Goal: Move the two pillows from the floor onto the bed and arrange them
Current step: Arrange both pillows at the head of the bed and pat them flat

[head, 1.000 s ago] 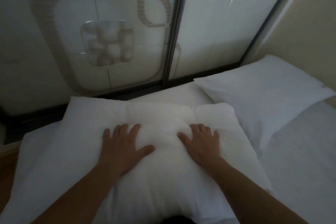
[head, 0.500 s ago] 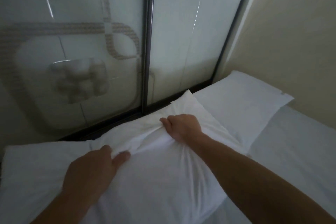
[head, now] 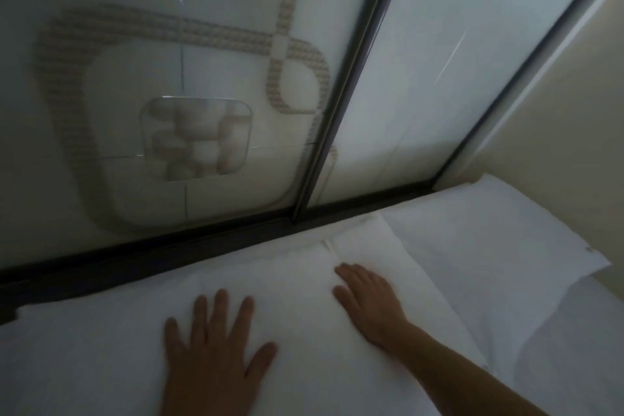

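Observation:
A white pillow lies flat on the bed against the dark frame of the glass panel. My left hand rests palm down on it with fingers spread. My right hand lies flat on the same pillow further right, fingers apart. A second white pillow lies to the right in the corner by the wall, its left edge tucked beside the first pillow. Neither hand grips anything.
Frosted glass sliding panels with a beige pattern and a dark frame stand right behind the pillows. A beige wall closes the right side. White bed sheet extends at the lower right.
Both hands let go of the bunched pillow fabric and now lie flat and open on it. The pillow has been pushed back against the dark frame and lies flatter.

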A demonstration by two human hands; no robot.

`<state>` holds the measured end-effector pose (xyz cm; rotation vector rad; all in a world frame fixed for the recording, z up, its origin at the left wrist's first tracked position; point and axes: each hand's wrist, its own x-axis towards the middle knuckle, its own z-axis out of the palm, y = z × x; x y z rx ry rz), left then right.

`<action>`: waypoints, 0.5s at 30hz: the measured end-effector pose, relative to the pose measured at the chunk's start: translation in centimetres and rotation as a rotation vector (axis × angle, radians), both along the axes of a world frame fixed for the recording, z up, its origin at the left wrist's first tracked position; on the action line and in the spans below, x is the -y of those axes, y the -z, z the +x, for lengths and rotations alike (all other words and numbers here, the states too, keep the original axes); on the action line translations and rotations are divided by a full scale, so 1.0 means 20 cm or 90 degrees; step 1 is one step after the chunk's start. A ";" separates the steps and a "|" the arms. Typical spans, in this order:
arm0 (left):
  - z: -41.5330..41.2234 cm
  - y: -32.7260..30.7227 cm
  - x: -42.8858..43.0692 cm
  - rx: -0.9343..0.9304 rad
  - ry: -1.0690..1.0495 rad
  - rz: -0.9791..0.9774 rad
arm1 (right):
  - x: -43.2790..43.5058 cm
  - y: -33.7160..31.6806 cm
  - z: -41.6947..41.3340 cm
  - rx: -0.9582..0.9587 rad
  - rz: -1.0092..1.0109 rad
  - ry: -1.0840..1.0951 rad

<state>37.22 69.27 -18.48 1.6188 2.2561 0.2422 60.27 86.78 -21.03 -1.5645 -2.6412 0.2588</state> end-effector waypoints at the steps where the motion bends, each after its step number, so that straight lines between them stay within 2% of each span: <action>1: 0.00 -0.01 0.01 -0.038 -0.007 -0.011 | 0.05 0.02 0.01 0.010 -0.033 -0.001; 4: -0.01 0.10 0.04 -0.095 -0.088 -0.060 | 0.05 0.04 -0.01 -0.009 -0.050 0.015; 6: -0.05 0.16 0.11 -0.141 -0.145 -0.045 | 0.03 0.02 -0.04 -0.044 -0.044 0.016; 8: -0.04 0.15 0.23 -0.149 -0.155 -0.071 | 0.07 0.00 0.03 -0.059 -0.047 0.010; 11: 0.03 0.16 0.46 -0.111 -0.138 -0.029 | 0.15 -0.02 0.10 -0.028 -0.038 -0.015; 15: 0.06 0.09 0.46 -0.076 -0.166 -0.026 | 0.29 -0.03 -0.03 0.013 -0.014 -0.070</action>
